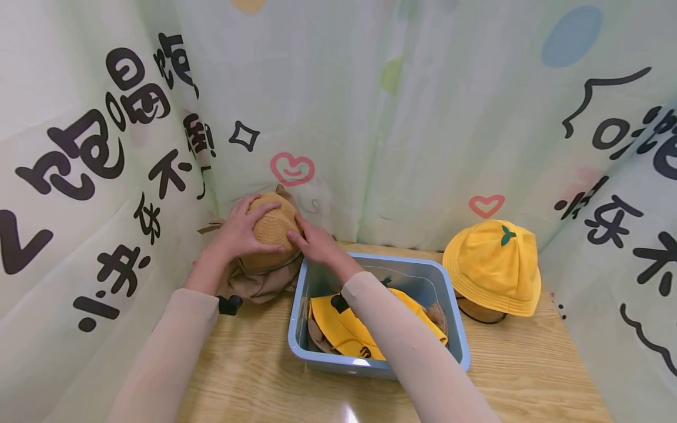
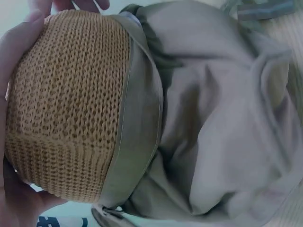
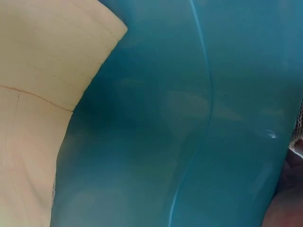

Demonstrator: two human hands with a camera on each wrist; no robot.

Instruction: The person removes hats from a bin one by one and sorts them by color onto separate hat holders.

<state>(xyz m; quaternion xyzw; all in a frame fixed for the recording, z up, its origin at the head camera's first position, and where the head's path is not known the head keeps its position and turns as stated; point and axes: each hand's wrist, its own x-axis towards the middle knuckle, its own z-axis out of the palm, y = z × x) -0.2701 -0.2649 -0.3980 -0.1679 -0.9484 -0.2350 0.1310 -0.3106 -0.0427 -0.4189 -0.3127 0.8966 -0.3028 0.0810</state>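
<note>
On the left of the table, a hat (image 1: pixel 272 220) with a tan woven crown sits between both hands. A taupe cloth band and loose, creased taupe cloth (image 2: pixel 213 104) adjoin the crown. My left hand (image 1: pixel 244 226) grips the crown from the left, its fingers and thumb spread round it. From the right, my right hand (image 1: pixel 316 239) holds the crown's side, thumb in front, other fingers partly hidden. Just right of the hat stands a blue plastic bin (image 1: pixel 297 317) containing a yellow hat (image 1: pixel 338 320) and some brown cloth. The right forearm crosses over the bin.
A yellow bucket hat (image 1: pixel 492 264) with a green sprout sits on a brown support with a dark rim, right of the bin. Printed curtains (image 1: pixel 423 135) enclose the back and sides of the wooden table (image 1: pixel 254 364). In the right wrist view, the bin's blue wall fills most of the picture.
</note>
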